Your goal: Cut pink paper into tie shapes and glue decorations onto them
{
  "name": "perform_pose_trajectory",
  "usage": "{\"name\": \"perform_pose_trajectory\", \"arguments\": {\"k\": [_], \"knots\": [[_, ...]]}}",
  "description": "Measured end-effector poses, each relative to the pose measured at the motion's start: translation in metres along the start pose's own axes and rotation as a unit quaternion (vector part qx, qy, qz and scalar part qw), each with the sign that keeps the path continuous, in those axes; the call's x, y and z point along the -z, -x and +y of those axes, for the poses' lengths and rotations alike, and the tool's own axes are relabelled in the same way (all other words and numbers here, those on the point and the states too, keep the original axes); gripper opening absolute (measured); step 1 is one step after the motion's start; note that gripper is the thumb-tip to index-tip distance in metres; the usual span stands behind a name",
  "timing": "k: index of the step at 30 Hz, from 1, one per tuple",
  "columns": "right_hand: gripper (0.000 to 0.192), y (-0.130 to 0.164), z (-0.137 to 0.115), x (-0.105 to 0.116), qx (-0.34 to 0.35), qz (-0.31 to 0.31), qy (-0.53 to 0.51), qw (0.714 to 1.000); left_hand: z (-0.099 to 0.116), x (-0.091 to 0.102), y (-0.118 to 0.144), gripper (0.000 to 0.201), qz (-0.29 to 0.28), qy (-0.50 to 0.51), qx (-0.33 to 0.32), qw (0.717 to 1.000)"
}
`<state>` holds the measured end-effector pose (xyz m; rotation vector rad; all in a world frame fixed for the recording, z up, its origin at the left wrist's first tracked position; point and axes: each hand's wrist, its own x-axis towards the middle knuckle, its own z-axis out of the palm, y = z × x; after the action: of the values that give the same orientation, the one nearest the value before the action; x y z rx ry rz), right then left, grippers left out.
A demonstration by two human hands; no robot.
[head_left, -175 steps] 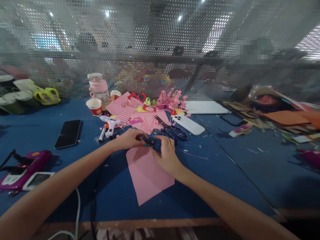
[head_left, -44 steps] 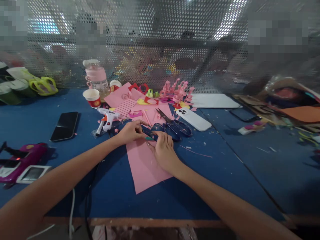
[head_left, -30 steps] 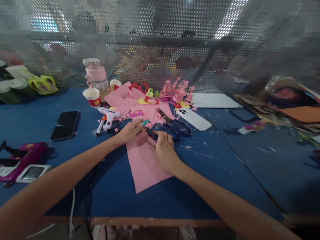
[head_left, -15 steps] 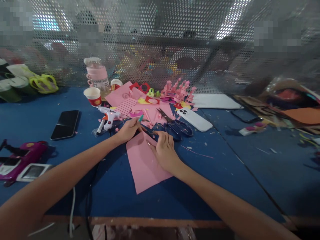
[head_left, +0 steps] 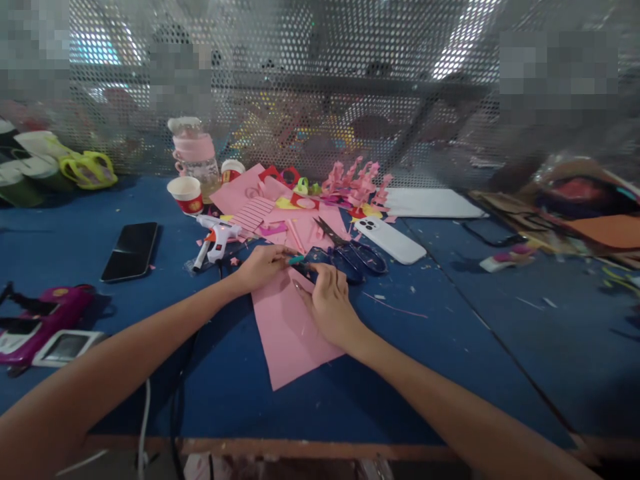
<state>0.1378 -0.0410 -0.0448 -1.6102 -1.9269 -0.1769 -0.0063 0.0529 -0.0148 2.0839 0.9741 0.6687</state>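
Note:
A sheet of pink paper [head_left: 280, 333] lies tilted on the blue table. My right hand [head_left: 330, 307] rests on its right side, thumb on the sheet and fingers bent over the far edge, holding it down. My left hand [head_left: 263, 267] is closed at the far left corner of the paper, around a slim pen-like tool [head_left: 296, 259] whose teal end shows. A dark strip [head_left: 303, 269] lies between the two hands at the paper's far edge; its kind is unclear. Just beyond the right hand are scissors with dark blue handles [head_left: 355, 257].
A white glue gun [head_left: 217, 240] and a black phone [head_left: 130, 250] lie left; a white phone [head_left: 393, 241] lies right. Behind are pink paper scraps [head_left: 320, 220], a paper cup [head_left: 186, 195], a bottle [head_left: 195, 157] and a perforated metal screen [head_left: 310, 100]. Cables [head_left: 175, 407] cross the front edge.
My left hand has moved slightly right, toward the right hand. The teal end has tipped from pointing upward to lying low and pointing right. My right hand and the paper stay put.

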Motion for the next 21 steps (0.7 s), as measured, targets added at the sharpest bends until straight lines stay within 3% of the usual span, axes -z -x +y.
{"name": "perform_pose_trajectory", "arguments": {"k": [7,11,15,21], "knots": [[0.043,-0.0007,-0.0008,-0.0006,0.001,0.007,-0.004,1.0,-0.0052,0.0007,-0.0005,0.026,0.038,0.038,-0.022,0.998],[0.04,-0.0002,-0.0001,-0.0016,-0.002,0.004,-0.001,1.0,-0.0055,0.0012,0.0011,0.02,0.009,0.077,-0.037,0.996],[0.039,0.0003,0.0002,-0.0022,-0.004,0.002,-0.007,1.0,-0.0019,0.0017,0.0028,0.041,-0.006,0.091,-0.022,0.996],[0.041,-0.0001,-0.0012,0.0,-0.006,-0.002,-0.005,1.0,0.0009,0.0012,0.0016,0.015,0.027,-0.031,-0.022,0.999]]}}
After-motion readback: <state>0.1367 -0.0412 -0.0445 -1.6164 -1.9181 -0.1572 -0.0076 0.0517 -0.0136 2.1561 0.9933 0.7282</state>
